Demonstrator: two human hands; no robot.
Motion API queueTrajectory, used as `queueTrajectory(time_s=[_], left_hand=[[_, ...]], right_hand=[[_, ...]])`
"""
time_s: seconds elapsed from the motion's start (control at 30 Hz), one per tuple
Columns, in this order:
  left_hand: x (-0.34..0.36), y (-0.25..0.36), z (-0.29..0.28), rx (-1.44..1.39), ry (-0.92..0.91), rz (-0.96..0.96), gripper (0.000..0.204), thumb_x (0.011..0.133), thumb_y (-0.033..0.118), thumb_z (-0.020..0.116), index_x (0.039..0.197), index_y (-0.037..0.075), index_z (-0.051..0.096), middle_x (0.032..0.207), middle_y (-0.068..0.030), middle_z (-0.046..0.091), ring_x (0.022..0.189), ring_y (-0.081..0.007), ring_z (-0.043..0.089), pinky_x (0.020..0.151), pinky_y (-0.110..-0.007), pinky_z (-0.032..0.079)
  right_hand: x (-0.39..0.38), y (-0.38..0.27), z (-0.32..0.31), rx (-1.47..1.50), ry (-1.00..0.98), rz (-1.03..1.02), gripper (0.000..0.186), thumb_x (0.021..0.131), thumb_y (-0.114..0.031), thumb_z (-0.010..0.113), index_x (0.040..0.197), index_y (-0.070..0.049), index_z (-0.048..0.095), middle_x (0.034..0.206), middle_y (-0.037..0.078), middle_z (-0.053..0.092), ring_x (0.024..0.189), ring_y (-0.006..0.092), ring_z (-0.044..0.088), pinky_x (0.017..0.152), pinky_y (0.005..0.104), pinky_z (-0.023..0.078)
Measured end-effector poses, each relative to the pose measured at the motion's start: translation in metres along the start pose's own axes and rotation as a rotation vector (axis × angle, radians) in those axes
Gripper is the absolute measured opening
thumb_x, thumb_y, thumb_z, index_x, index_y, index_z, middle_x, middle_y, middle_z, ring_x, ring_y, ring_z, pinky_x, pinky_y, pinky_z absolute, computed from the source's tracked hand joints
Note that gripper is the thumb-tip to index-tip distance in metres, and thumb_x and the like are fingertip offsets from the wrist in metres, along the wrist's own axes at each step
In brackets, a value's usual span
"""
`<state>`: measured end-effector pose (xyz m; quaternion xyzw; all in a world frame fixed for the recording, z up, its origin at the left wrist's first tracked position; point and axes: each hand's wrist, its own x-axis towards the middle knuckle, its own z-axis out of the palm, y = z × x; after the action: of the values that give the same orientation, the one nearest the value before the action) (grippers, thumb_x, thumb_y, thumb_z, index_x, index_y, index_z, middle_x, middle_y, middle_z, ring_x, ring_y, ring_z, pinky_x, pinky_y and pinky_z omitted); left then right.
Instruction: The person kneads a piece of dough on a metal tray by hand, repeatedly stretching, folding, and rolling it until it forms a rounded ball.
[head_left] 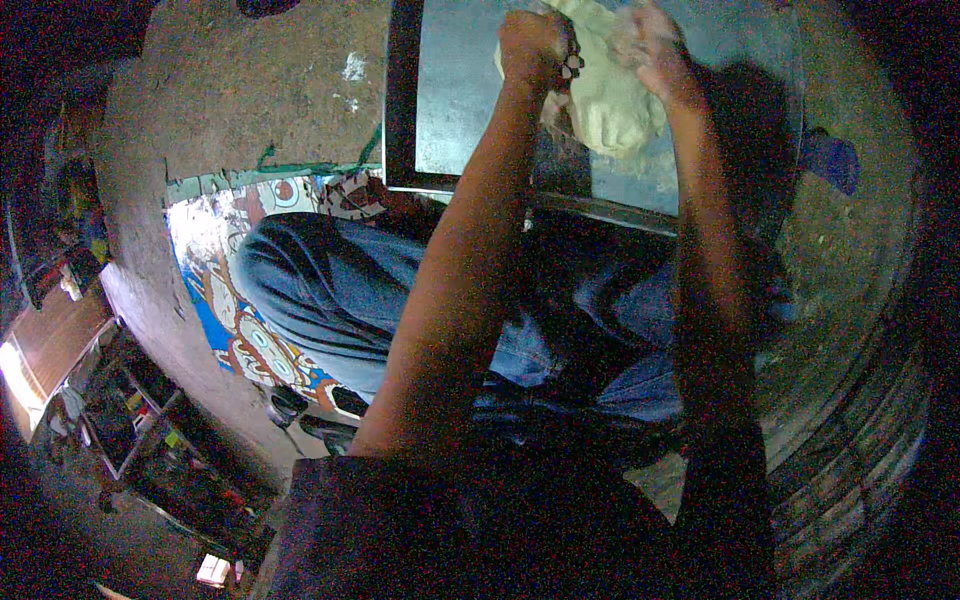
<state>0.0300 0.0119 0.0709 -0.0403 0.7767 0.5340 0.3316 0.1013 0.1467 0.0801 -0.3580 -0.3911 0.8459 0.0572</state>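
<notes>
A soft, pale yellow mass (620, 105) with a creased surface lies on a grey, dark-edged low tabletop (455, 110); whether it is dough or cloth I cannot tell. At its left side my left hand (540, 48) is closed in a fist against it. What that fist holds, if anything, is hidden. My right hand (655, 45) is over the upper right part of the mass, its fingers smeared by motion. Both forearms reach forward above my legs.
My legs in blue jeans (330, 290) rest on a cartoon-printed mat (265, 340) in front of the tabletop. A purple-blue object (832, 163) lies to the right on the rough floor (260, 90). Dark shelving (150, 430) holding various items stands at the lower left.
</notes>
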Motion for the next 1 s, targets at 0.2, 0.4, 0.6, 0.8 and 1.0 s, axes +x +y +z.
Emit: queueTrajectory(time_s=[0.2,0.4,0.6,0.8,1.0], left_hand=[[0.004,-0.008,-0.002,-0.102,-0.067,-0.143,0.047,0.099,0.036,0.052,0.069,0.000,0.052,0.061,-0.0139,0.057,0.046,-0.0235,0.053,0.040,-0.042,0.041],[0.042,-0.033,-0.027,-0.290,-0.490,0.001,0.047,0.101,0.035,0.046,0.068,0.002,0.054,0.063,-0.0133,0.056,0.042,-0.0204,0.046,0.038,-0.031,0.033],[0.087,0.000,-0.003,-0.586,-0.952,-0.038,0.043,0.098,0.029,0.044,0.067,0.001,0.056,0.058,-0.0096,0.047,0.042,-0.0172,0.037,0.036,-0.029,0.025],[0.136,-0.023,0.062,-0.415,-0.535,0.083,0.034,0.090,0.024,0.052,0.063,0.004,0.054,0.051,-0.0122,0.045,0.039,-0.0243,0.041,0.036,-0.038,0.035],[0.079,0.018,0.040,-0.282,-0.185,-0.046,0.039,0.092,0.023,0.052,0.057,0.005,0.052,0.050,-0.0137,0.047,0.040,-0.0259,0.048,0.037,-0.042,0.039]], right_hand=[[0.097,0.023,-0.037,-0.426,-0.432,0.343,0.063,0.094,-0.054,0.054,0.138,-0.010,0.044,0.114,0.009,0.041,0.096,0.0233,0.046,0.089,0.0426,0.044],[0.081,0.012,-0.029,-0.443,-0.317,0.254,0.052,0.098,-0.051,0.049,0.127,-0.008,0.050,0.101,0.009,0.045,0.083,0.0235,0.046,0.079,0.0426,0.044],[0.092,0.015,-0.073,-0.071,-0.697,-0.006,0.046,0.101,-0.047,0.043,0.116,-0.005,0.055,0.088,0.009,0.048,0.071,0.0237,0.046,0.068,0.0425,0.043],[0.114,0.009,-0.102,0.352,-1.377,-0.180,0.047,0.105,-0.044,0.037,0.105,-0.003,0.061,0.075,0.008,0.052,0.059,0.0239,0.047,0.058,0.0425,0.043],[0.056,0.015,-0.103,0.694,-0.412,-0.159,0.058,0.101,-0.054,0.041,0.070,-0.008,0.057,0.060,0.004,0.045,0.052,0.0235,0.042,0.058,0.0416,0.041]])
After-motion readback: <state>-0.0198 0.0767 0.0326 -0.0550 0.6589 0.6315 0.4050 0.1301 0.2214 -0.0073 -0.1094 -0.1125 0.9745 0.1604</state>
